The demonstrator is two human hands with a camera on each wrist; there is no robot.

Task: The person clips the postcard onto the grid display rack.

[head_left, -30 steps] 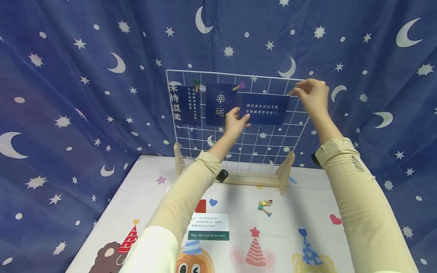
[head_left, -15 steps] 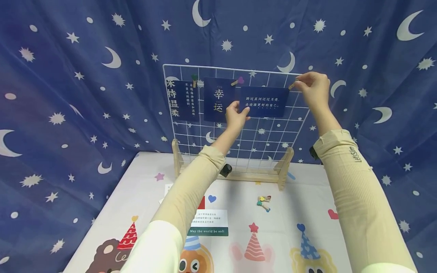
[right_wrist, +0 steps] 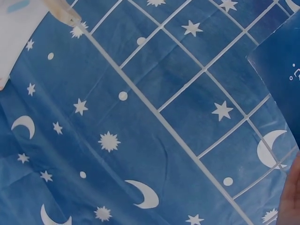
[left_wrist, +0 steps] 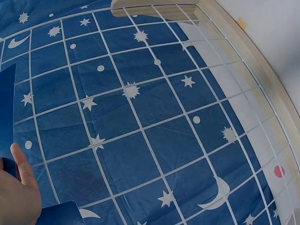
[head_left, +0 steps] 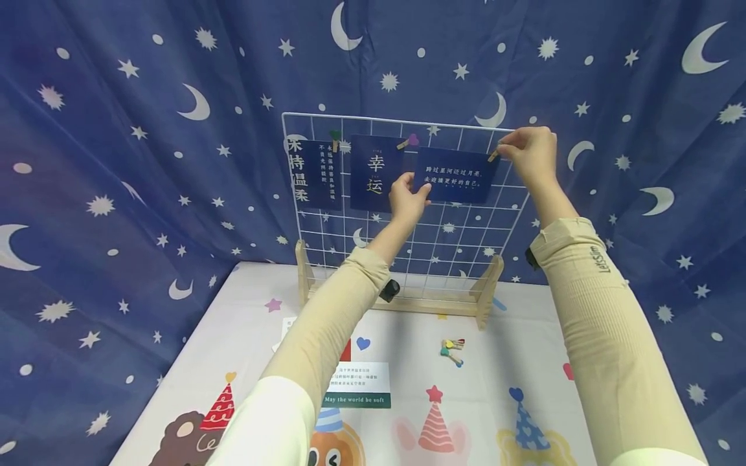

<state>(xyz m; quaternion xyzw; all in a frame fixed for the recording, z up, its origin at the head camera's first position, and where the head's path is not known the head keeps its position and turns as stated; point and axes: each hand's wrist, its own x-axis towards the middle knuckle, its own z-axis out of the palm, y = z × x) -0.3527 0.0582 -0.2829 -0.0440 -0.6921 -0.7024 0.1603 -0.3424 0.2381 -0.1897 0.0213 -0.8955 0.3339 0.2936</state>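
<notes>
A dark blue landscape card (head_left: 460, 176) with white lettering lies against the white wire grid rack (head_left: 449, 249). My left hand (head_left: 409, 199) pinches the card's lower left edge between thumb and fingers. At its upper right corner my right hand (head_left: 530, 152) pinches a small wooden clothespin (head_left: 493, 155), whose tip overlaps the card. In the left wrist view, the left hand (left_wrist: 18, 199) shows at the lower left beside the blue card (left_wrist: 6, 108). The right wrist view catches only part of the right hand (right_wrist: 291, 197) under the card's edge (right_wrist: 276, 65).
Two more blue cards, one tall (head_left: 368, 155) and one at the left (head_left: 317, 188), hang on the rack from a purple-heart clothespin (head_left: 408, 142) and a green one (head_left: 335, 139). Several clothespins (head_left: 452, 350) and printed cards (head_left: 357, 388) lie on the table (head_left: 245, 310).
The blue card has shifted slightly right and up against the rack with my left hand. My right hand has moved a little left, bringing the clothespin's tip over the card's corner.
</notes>
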